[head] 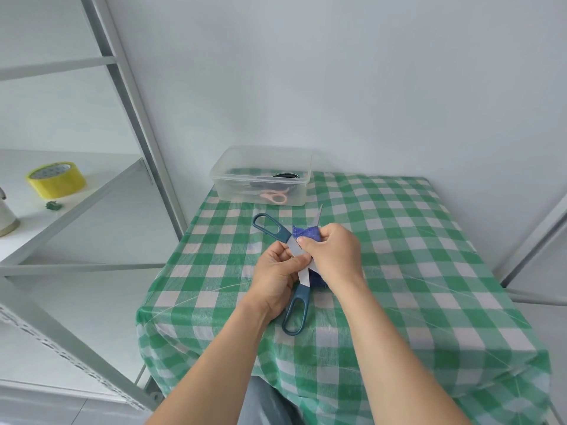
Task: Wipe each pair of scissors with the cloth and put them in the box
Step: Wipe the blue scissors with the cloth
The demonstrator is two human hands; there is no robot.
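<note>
Nearest the camera, two bare forearms reach over the table (pixel 399 271) with its green checked cover, and the hands meet above its middle. The left hand (pixel 274 277) pinches the teal-handled scissors (pixel 302 289) near the pivot. The scissors are spread wide into a cross: one handle loop hangs toward the person, the other points away to the left, and a blade tip points at the box. The right hand (pixel 333 253) grips the blue cloth (pixel 305 233), bunched around the far blade. Its knuckles hide how far along the blade the cloth sits, so I cannot tell how much steel is covered.

This looks like the wiping step, on what is probably the last pair, since no other scissors lie loose on the table. The next move calls for drawing the cloth along the blade toward its tip, then doing the other blade. Fingers should stay behind the edge, and the left hand's pinch should stay firm so the open blades do not swing.

Farther back, at the table's far left corner against the wall, stands the clear box (pixel 221 179) with no lid on. A pink pair (pixel 274 196) and a dark pair (pixel 285 176) already lie inside. To the left, a yellow roll of tape (pixel 55 179) sits on a shelf (pixel 92 191).
</note>
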